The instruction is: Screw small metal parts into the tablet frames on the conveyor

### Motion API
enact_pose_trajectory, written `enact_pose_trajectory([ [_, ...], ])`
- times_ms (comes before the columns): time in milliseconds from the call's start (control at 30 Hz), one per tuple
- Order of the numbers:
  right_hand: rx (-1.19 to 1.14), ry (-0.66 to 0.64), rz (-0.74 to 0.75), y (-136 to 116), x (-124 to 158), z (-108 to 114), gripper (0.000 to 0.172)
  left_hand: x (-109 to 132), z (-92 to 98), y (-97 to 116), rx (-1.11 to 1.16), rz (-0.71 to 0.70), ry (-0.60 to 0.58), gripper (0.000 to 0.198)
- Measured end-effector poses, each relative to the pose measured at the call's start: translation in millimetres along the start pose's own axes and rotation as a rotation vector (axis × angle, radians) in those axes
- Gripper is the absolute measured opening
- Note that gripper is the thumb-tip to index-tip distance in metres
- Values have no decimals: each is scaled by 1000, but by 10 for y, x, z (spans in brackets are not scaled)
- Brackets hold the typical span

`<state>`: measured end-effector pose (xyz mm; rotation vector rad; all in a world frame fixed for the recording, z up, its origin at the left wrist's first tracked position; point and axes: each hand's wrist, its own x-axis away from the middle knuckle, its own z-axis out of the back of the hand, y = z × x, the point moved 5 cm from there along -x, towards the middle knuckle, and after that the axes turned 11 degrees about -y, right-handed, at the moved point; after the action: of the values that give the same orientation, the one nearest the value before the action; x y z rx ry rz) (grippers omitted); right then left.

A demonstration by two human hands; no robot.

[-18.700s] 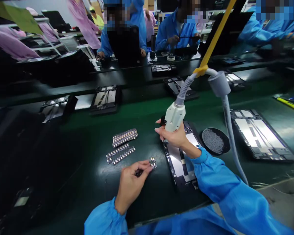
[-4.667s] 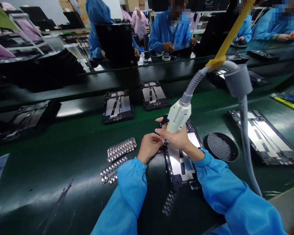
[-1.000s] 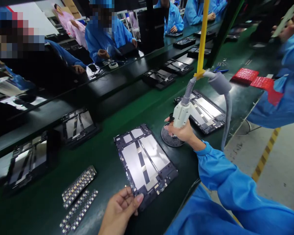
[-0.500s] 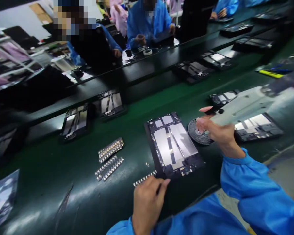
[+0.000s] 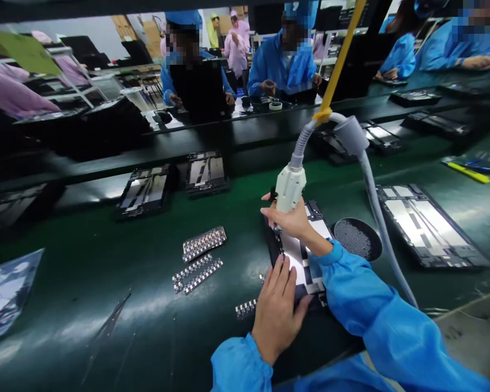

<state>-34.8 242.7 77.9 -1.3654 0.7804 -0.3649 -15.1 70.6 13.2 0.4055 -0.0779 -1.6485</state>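
Note:
In front of me lies an opened tablet (image 5: 293, 253) with bare silver battery packs and a black frame. My right hand (image 5: 289, 218) is wrapped round a pale electric screwdriver (image 5: 291, 188), held upright with its lower end over the tablet's upper left edge. The tip is hidden by the hand. My left hand (image 5: 278, 307) rests with fingers stretched out on the tablet's left side. Beside it is a short strip of small boards (image 5: 245, 308). Right of the tablet sits a round dish (image 5: 358, 239) of tiny screws.
Board strips (image 5: 204, 243) lie on the green bench to the left. Another opened tablet (image 5: 433, 226) is at the right; more stand along the back ledge. A grey hose (image 5: 375, 196) runs from the screwdriver past the dish. Co-workers (image 5: 283, 60) sit opposite.
My right hand has brought the screwdriver left from beside the dish to over the tablet, turning it upright. My left hand has moved up from the bench and opened flat onto the tablet.

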Motion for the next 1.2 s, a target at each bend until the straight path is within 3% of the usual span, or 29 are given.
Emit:
enact_pose_trajectory([
  [533,16,24,-10,114,-7,-6,20,34,12,3,17,26,-6,49],
  [700,30,23,-15,94,-2,-22,16,36,79,141,16,-79,4,52],
  [833,75,9,-32,82,38,-41,14,26,57,240,36,-184,-59,59],
  [1033,76,34,-58,88,15,-118,18,10,-86,217,25,-176,-95,58],
  [1100,50,48,-39,1,45,-37,22,10,-99,212,17,-177,-71,53],
  [1200,-17,19,-55,-249,326,322,36,15,-80,239,-2,-188,-46,47],
])
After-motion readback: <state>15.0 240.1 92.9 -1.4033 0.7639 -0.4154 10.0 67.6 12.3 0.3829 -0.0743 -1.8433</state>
